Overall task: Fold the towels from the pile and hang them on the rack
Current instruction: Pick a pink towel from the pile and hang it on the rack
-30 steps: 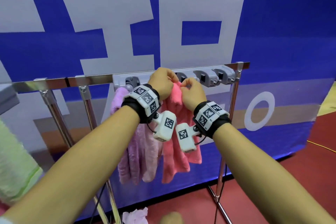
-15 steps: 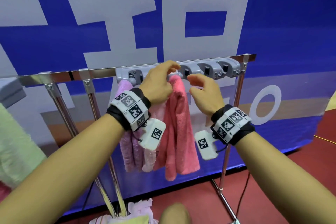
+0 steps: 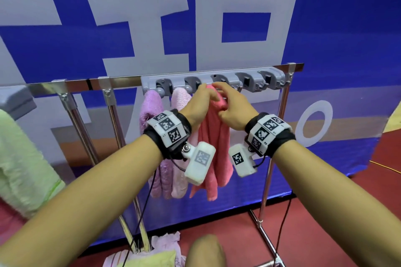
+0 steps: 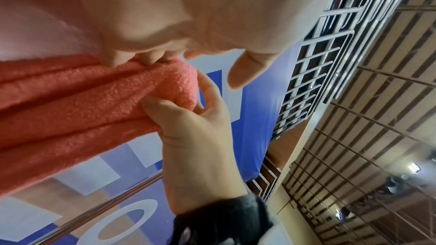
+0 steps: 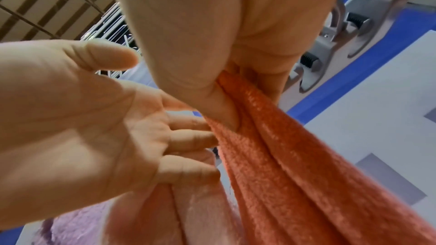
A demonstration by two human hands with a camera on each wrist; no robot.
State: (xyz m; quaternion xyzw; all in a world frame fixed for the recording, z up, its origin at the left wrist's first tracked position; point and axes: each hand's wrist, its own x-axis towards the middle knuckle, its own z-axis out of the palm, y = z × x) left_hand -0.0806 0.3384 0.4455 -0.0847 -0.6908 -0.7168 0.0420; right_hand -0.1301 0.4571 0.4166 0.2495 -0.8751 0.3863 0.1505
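Half a second ago our hands were easing off the coral towel [image 3: 213, 136]; now both are back on its gathered top, so we judge it has not seated in its clip yet. Our left hand [image 3: 198, 104] grasps the bunched fold just under the grey clip rail [image 3: 217, 81], fingers [image 4: 151, 57] curled into the pile. Our right hand [image 3: 233, 110] pinches the same bunch from the right, thumb [image 4: 160, 107] beneath and a finger over the top; its other fingers are hidden. The towel hangs below the third clip from the left, right of the purple towel [image 3: 152, 110] and pale pink towel [image 3: 180, 102], which already hang from theirs. Two clips further right stand free. The pile [image 3: 160, 253] lies on the floor near the rack's foot, so more towels remain.
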